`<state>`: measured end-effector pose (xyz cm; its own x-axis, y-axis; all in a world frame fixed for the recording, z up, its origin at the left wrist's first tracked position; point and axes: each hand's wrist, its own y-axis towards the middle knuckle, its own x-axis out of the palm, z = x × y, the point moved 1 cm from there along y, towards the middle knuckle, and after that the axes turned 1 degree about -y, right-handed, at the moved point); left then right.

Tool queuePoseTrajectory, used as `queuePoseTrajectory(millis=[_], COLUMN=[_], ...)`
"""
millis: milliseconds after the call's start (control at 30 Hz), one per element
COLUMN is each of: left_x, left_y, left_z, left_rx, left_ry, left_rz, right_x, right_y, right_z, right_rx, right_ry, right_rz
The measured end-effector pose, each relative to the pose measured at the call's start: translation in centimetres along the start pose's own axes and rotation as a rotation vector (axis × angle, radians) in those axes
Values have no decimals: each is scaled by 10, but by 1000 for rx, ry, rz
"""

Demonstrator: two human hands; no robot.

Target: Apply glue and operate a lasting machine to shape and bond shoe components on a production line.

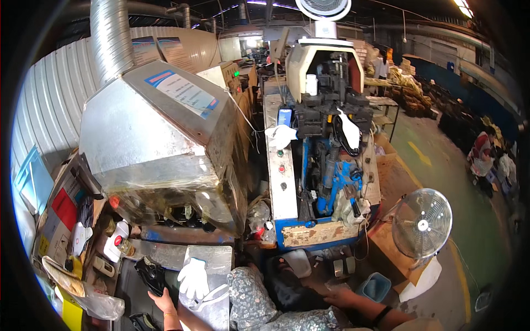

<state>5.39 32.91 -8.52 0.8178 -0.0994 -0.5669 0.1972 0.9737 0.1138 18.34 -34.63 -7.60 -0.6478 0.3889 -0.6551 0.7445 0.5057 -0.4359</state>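
My left hand is at the lower left, its thumb and fingers closed on the lower end of a black shoe upper. Another black shoe upper lies just below, cut by the picture's edge. My right hand rests low, right of centre, against a black piece over my lap; its kind and my fingertips there are unclear. Between my left hand and my patterned clothing, a white glove lies on a pale metal plate, beside a light-coloured tool.
Ahead stands a blue-framed machine with white pieces at its jaws. A metal hooded unit stands left. A floor fan, a blue bin and a cardboard box are right. Another person sits farther right.
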Motion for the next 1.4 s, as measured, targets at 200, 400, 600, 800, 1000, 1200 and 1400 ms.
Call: queuePoseTrajectory(millis=[200, 400, 600, 800, 1000, 1200, 1400], left_x=[-62, -199, -186, -154, -144, -144, -145], left_y=[12, -137, -261, -293, -300, -305, -307], left_z=[32, 68, 124, 168, 183, 184, 185], left_rx=[-400, 220, 291, 347, 401, 422, 463], left_ry=[-808, 175, 31, 74, 92, 94, 85], left_rz=[-284, -222, -108, -173, -205, -223, -240], right_x=[-103, -387, -501, -498, -491, -488, -459], right_y=[27, 60, 117, 126, 123, 122, 104], right_z=[-75, -164, -167, -165, -158, -162, -153], right_rx=[-393, -675, 354, 388, 301, 292, 306], right_ry=[-139, -310, -249, -159, -168, -205, -247], right_rz=[219, 1213, 900, 914, 1041, 1085, 1044])
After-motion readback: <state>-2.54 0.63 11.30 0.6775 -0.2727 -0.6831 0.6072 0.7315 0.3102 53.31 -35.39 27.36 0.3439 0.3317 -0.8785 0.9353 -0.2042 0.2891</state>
